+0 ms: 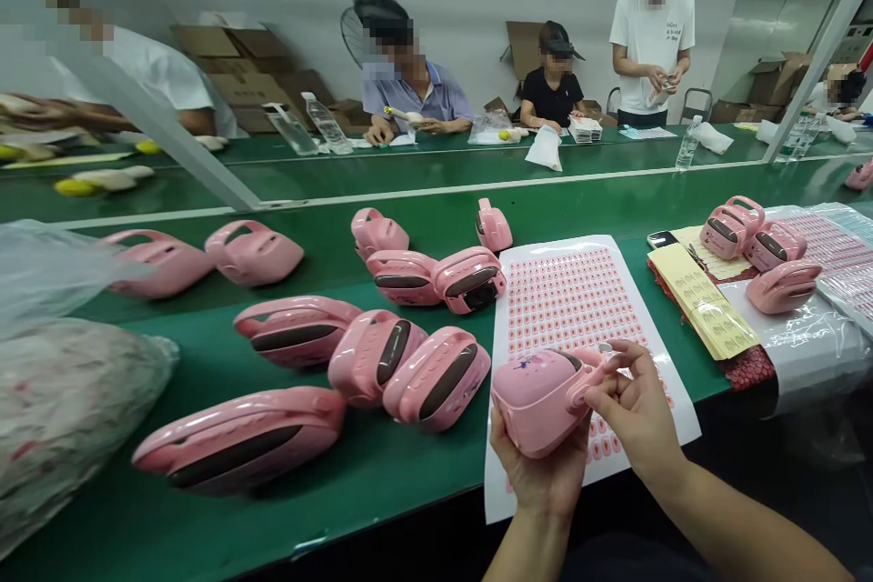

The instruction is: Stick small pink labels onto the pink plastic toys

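My left hand (549,468) is closed around the lower body of a pink portable speaker (538,400) with a carry handle and a printed mesh front, tilted above the table. At its handle, my right hand (634,405) has thumb and forefinger bent together. A small pale round piece (606,347) shows at the fingertips; its kind is too small to tell. Under the speaker lies a white sheet of stickers (573,291) with rows of small red-pink ovals, partly covered by my hands.
Several pink speakers (436,377) stand to the left on the green table (382,491). A plastic bag (75,409) fills the left edge. Yellow label sheets (702,300), a phone (661,239) and more speakers (731,225) lie right. Co-workers (413,91) work across a metal rail (409,191).
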Demonstrator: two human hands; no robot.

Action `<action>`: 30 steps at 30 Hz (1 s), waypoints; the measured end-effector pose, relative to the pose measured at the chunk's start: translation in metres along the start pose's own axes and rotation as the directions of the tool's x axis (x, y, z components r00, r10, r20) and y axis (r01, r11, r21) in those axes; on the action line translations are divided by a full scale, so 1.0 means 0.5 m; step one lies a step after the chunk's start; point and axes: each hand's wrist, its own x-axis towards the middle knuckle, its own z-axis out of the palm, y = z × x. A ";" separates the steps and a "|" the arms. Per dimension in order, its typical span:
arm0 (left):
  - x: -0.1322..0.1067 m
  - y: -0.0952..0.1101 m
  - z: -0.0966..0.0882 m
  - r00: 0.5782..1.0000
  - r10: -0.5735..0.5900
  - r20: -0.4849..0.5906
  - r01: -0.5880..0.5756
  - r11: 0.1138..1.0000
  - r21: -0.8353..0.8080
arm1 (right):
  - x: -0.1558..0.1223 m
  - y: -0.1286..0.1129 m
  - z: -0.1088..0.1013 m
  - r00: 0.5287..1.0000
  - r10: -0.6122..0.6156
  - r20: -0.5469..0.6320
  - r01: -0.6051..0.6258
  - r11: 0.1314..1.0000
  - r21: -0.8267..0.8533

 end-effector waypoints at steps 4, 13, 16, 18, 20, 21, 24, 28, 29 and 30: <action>-0.001 0.002 -0.015 0.997 -0.032 0.065 0.034 0.999 -0.036 | 0.007 0.002 -0.002 1.000 0.025 0.005 -0.025 0.998 -0.059; 0.000 0.006 -0.016 0.992 -0.033 0.125 0.039 0.998 -0.049 | 0.010 -0.011 0.013 0.999 0.021 -0.040 -0.025 0.995 -0.098; -0.003 0.006 -0.018 0.997 -0.011 0.076 0.014 0.999 -0.045 | 0.004 -0.001 0.015 1.000 -0.026 0.011 0.027 0.996 -0.088; -0.006 0.004 -0.018 0.999 0.027 0.028 -0.026 0.999 -0.045 | 0.000 0.009 0.017 0.995 -0.100 0.030 0.103 0.989 -0.110; -0.008 0.002 -0.013 0.998 0.062 -0.024 -0.063 0.997 -0.042 | -0.005 0.017 0.020 0.978 -0.202 0.050 0.208 0.956 -0.208; -0.009 0.001 -0.010 0.997 0.070 -0.042 -0.072 0.997 -0.043 | -0.006 0.020 0.021 0.960 -0.274 0.064 0.281 0.914 -0.293; -0.012 0.001 0.001 0.999 0.033 -0.027 -0.034 0.998 -0.051 | -0.009 0.023 0.021 0.790 -0.588 0.175 0.571 0.600 -0.560; -0.017 0.004 -0.006 0.998 -0.045 0.053 0.047 0.997 -0.054 | -0.001 0.013 0.007 0.441 -0.794 0.419 0.778 0.105 -0.619; -0.017 0.004 -0.012 0.996 -0.053 0.066 0.057 0.997 -0.052 | 0.001 0.008 0.002 0.414 -0.792 0.448 0.783 0.060 -0.619; -0.017 0.004 -0.018 0.995 -0.060 0.077 0.064 0.997 -0.047 | 0.003 0.003 -0.003 0.411 -0.788 0.458 0.779 0.043 -0.625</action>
